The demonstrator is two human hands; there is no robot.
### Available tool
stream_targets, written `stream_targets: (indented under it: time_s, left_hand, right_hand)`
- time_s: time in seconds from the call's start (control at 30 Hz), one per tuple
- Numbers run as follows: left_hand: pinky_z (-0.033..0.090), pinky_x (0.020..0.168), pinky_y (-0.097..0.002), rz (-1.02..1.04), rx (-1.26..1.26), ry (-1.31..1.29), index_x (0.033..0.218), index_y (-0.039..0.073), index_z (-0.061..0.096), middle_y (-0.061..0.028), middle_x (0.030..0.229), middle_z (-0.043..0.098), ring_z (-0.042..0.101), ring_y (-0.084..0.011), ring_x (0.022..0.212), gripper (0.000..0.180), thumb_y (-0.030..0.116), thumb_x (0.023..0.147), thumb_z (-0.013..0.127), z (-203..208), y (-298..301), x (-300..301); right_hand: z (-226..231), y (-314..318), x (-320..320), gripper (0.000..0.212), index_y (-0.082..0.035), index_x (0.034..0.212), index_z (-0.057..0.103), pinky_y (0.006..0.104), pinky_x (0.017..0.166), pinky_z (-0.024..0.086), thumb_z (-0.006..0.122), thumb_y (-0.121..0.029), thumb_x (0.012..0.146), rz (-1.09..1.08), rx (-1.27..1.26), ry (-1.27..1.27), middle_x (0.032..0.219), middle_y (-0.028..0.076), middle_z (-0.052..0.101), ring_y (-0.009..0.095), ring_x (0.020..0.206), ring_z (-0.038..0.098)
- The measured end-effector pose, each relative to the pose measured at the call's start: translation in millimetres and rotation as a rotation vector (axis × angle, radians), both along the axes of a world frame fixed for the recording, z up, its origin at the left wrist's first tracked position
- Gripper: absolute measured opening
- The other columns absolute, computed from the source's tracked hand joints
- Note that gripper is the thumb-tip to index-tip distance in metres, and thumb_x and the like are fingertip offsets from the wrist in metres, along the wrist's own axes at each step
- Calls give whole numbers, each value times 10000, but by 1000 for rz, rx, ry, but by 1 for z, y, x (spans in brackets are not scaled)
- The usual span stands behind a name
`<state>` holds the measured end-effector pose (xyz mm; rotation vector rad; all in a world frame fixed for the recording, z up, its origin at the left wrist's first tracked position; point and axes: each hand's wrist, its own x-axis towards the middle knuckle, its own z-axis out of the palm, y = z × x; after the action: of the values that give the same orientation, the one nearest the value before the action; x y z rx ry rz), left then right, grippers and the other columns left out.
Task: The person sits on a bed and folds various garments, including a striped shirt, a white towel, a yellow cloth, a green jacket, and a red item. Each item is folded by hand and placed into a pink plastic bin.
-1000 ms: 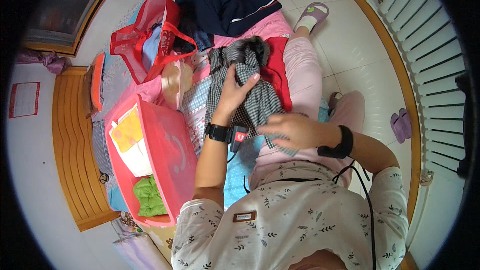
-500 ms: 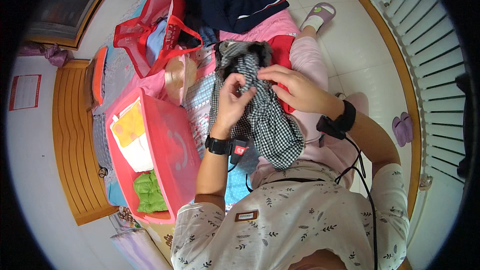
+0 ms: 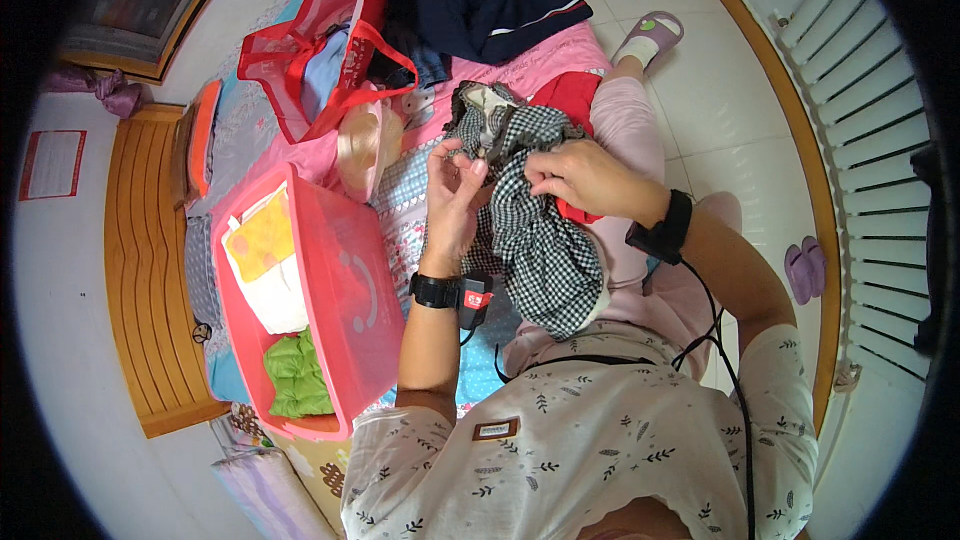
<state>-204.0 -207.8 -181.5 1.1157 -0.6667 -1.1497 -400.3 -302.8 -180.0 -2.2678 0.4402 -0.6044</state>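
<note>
A black-and-white checked garment (image 3: 545, 260) lies bunched across my lap and the bed, its pale lining showing at the far end. My right hand (image 3: 595, 180) is closed, its fingertips gripping the checked cloth near the upper middle. At the garment's left edge, my left hand (image 3: 455, 202) has its fingers curled and its thumb raised, pinching the edge of the cloth. The exact contact of the left fingertips is hard to see. Just beyond the right hand lies red cloth (image 3: 565, 100), partly under the garment.
A pink plastic bin (image 3: 345, 280) on the left holds a yellow-and-white folded cloth (image 3: 265, 240) and a green cloth item (image 3: 297, 377). Farther off lie a red mesh bag (image 3: 280, 65) and a navy garment (image 3: 480, 15). Black cables (image 3: 735, 390) hang from my right wrist.
My right hand has closed on the checked cloth and drawn it slightly right. The garment's far end has opened, showing more lining. My left hand has shifted slightly down.
</note>
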Motion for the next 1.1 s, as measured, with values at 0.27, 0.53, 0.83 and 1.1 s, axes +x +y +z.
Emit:
stream_targets:
  time_s: [0.27, 0.53, 0.83, 1.1]
  left_hand:
    - [478, 808, -266, -326, 252, -625, 1074, -45, 637, -50, 965, 677, 607, -131, 852, 297, 42, 797, 700, -3, -9, 23]
    - [441, 880, -281, 8, 78, -134, 1080, -10, 616, -46, 1044, 652, 590, -153, 967, 234, 35, 865, 537, 17, 4, 33]
    - [431, 960, -334, 2, -55, 80, 1211, 14, 563, -73, 1177, 612, 569, -186, 1078, 308, 83, 939, 437, 18, -1, 35]
    - [457, 792, -243, -20, -6, -246, 1101, -6, 613, -24, 959, 621, 566, -117, 863, 245, 96, 973, 430, 23, 4, 50]
  right_hand:
    - [-7, 14, 2, 194, -22, 991, 632, 413, 806, 482, 668, -100, 818, 6, -48, -193, 917, 127, 639, 327, 898, 607]
    - [2, 6, -6, 585, -44, 1364, 465, 412, 1068, 387, 671, -74, 818, -165, -44, -130, 1316, 196, 496, 362, 1259, 463]
    - [27, 20, 10, 163, -65, 868, 667, 397, 924, 438, 699, -65, 708, -77, -361, -276, 1055, 57, 544, 265, 1106, 500]
    - [27, 29, 18, 342, 2, 1144, 576, 422, 939, 453, 598, -15, 802, -73, -192, -342, 1119, 127, 565, 319, 1058, 546]
